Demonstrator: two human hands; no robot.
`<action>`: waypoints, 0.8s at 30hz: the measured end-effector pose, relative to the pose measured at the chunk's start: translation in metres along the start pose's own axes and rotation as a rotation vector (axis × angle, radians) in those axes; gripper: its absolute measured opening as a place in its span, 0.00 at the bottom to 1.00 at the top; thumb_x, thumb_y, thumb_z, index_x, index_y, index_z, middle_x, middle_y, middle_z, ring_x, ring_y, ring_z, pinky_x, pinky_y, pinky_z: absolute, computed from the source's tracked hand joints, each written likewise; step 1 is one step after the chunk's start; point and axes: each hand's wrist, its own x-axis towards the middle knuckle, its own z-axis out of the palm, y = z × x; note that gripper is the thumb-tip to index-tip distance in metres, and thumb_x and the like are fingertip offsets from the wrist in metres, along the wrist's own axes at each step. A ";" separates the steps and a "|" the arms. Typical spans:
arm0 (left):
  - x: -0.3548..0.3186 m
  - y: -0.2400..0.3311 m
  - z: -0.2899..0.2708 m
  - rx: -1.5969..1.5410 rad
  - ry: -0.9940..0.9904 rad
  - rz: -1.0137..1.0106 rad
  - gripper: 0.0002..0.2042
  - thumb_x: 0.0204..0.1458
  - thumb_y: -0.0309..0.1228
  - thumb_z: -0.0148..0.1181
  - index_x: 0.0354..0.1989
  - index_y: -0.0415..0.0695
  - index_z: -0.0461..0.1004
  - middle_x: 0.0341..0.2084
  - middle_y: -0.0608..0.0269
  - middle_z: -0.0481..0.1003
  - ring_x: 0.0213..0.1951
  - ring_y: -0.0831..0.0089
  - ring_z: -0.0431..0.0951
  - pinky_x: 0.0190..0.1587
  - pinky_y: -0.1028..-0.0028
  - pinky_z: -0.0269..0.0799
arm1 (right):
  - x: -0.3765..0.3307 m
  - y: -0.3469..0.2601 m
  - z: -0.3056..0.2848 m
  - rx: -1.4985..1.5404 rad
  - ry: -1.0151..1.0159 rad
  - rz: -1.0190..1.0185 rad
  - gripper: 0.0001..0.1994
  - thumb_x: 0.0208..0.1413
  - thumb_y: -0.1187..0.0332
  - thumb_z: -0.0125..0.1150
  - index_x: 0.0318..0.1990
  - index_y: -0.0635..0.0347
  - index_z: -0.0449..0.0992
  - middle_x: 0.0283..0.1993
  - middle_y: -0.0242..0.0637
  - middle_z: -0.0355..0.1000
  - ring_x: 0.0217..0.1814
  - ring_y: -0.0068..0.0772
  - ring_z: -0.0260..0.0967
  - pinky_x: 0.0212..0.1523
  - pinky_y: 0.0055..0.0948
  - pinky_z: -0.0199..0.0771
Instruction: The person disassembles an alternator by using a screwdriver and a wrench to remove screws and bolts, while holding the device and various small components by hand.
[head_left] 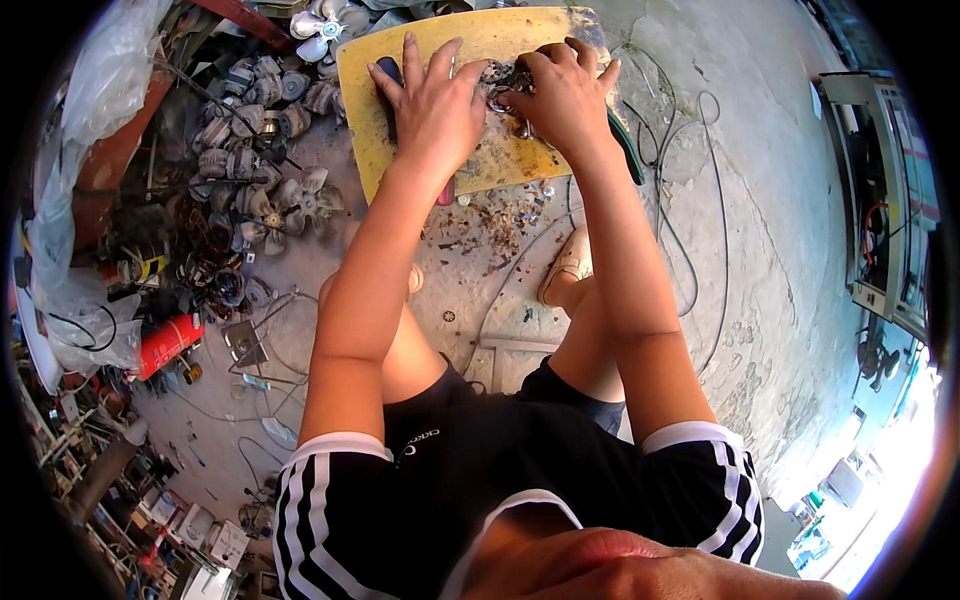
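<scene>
My left hand [437,108] rests over a worn yellow board [540,165], its fingers spread. Its thumb reaches to a small dark metal part [494,74], apparently from a motor. My right hand [565,98] curls over the same spot, with thumb and forefinger closed at the part, much of which they cover. Beside the left fingers lies a tool with a dark blue handle [388,97], partly hidden by the hand. A red handle end [446,192] sticks out at the board's near edge.
Several small motors [240,165] pile up on the left, with a silver fan blade [322,30] behind. Dark scraps [500,225] litter the floor before the board. A green curved object [626,148] sits at its right edge; cables [722,235] loop beyond. A red cylinder [168,345] lies left.
</scene>
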 end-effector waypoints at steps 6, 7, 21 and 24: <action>0.010 -0.002 0.014 -0.015 0.080 0.019 0.14 0.52 0.30 0.56 0.47 0.52 0.77 0.58 0.57 0.64 0.67 0.42 0.46 0.58 0.25 0.26 | 0.002 -0.001 0.000 0.018 -0.050 0.012 0.26 0.40 0.54 0.71 0.47 0.53 0.75 0.53 0.38 0.70 0.64 0.48 0.55 0.61 0.71 0.43; 0.012 -0.001 0.015 -0.002 0.099 0.021 0.13 0.52 0.29 0.56 0.47 0.52 0.77 0.58 0.57 0.64 0.67 0.41 0.46 0.58 0.25 0.26 | 0.003 -0.001 -0.001 0.029 -0.066 0.025 0.25 0.40 0.54 0.72 0.46 0.54 0.76 0.52 0.38 0.70 0.64 0.48 0.55 0.61 0.70 0.43; 0.019 -0.001 -0.019 -0.193 0.081 -0.085 0.12 0.46 0.35 0.64 0.40 0.52 0.79 0.42 0.62 0.76 0.53 0.61 0.70 0.59 0.45 0.50 | 0.002 0.009 0.004 0.302 0.103 0.000 0.23 0.41 0.58 0.71 0.47 0.52 0.75 0.43 0.35 0.76 0.58 0.46 0.63 0.62 0.68 0.41; 0.018 -0.004 -0.030 -0.490 0.125 -0.141 0.14 0.45 0.37 0.67 0.40 0.46 0.79 0.30 0.56 0.79 0.31 0.63 0.79 0.43 0.66 0.71 | 0.004 0.008 -0.006 0.562 0.092 0.030 0.19 0.44 0.58 0.69 0.45 0.53 0.78 0.40 0.36 0.77 0.52 0.45 0.67 0.60 0.59 0.51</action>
